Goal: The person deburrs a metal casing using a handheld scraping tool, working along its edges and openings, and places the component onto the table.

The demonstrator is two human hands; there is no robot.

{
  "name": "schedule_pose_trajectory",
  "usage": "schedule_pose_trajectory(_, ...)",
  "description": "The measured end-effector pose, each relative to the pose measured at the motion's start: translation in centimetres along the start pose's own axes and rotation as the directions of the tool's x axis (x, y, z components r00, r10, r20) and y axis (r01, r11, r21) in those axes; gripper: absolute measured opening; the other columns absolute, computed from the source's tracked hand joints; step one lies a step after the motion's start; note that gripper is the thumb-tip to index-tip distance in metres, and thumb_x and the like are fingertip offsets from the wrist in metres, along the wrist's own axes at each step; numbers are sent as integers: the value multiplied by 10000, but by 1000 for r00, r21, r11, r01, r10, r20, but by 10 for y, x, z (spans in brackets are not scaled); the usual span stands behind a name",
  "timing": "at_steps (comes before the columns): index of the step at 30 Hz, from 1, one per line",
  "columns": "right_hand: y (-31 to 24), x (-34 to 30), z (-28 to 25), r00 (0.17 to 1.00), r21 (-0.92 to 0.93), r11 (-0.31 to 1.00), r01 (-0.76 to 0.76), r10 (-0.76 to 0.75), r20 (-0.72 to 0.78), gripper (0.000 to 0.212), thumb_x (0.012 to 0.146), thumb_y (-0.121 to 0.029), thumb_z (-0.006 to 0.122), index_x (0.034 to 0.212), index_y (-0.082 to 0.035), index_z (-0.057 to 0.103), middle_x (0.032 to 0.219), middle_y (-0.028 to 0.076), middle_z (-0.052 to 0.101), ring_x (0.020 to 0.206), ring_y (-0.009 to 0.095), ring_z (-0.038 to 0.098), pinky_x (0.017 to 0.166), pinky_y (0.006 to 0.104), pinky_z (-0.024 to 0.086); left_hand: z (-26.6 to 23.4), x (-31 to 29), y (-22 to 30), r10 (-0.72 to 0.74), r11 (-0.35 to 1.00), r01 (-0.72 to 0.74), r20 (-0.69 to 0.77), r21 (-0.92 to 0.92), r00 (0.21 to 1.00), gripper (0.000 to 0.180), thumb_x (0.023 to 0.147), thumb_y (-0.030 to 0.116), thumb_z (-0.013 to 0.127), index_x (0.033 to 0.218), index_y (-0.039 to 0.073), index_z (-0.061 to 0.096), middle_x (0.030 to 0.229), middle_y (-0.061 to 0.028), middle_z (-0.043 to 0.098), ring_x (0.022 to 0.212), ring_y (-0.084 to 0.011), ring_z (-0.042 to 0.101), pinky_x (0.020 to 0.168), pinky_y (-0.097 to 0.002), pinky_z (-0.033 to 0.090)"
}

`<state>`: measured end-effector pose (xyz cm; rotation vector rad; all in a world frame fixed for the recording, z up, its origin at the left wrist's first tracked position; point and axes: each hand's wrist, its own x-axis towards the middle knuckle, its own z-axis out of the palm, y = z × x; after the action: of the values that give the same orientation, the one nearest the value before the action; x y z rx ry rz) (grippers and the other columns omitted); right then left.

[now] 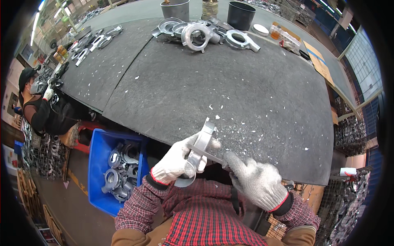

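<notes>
My left hand (174, 162), in a white knit glove, grips a silver ring-shaped metal casting (204, 139) at the near edge of the table. The casting is held on edge, its ring side partly hidden by the glove. My right hand (258, 180), also gloved, is closed round the handle end of a flat metal file (210, 156). The file's blade slants across the casting and appears to touch it; the handle itself is hidden in the glove.
The dark table (164, 90) has pale metal chips (246, 141) scattered over it. More castings (197, 37) are heaped at its far side, before a black bucket (241, 16). A blue bin (96, 172) of castings stands at left. A co-worker (37, 102) works beyond it.
</notes>
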<state>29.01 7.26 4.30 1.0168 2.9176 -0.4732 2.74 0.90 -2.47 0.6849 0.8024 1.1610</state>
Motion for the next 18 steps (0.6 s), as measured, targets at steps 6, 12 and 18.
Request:
schedule_pose_trajectory(6, -3, 12, -2, 1000, -132, 991, 4, -8, -26, 576, 917, -193, 792, 1461, -158, 606, 885, 136, 729, 648, 346, 735, 563, 478, 606, 14, -14, 12, -64, 997, 67, -71, 41, 995, 736, 742, -12, 778, 1467, 24, 662, 900, 20, 669, 777, -62, 582, 689, -259, 520)
schedule_pose_trajectory(12, -1, -9, 18, 990, -40, 999, 31, -36, -133, 606, 994, -237, 749, 1568, -204, 559, 810, 202, 734, 632, 426, 724, 565, 538, 574, 11, -4, -6, 172, 984, -174, 81, 29, 982, 578, 815, 141, 766, 1374, 47, 652, 963, 52, 615, 798, -38, 560, 709, -243, 510)
schedule_pose_trajectory(18, 14, 4, 12, 992, -98, 995, 12, -24, -122, 599, 998, -262, 762, 1554, -168, 559, 936, 234, 786, 719, 460, 758, 610, 550, 585, 13, -16, -18, 166, 962, -181, 87, 205, 982, 610, 818, 164, 749, 1398, 21, 624, 1094, -16, 648, 956, -98, 605, 826, -288, 537)
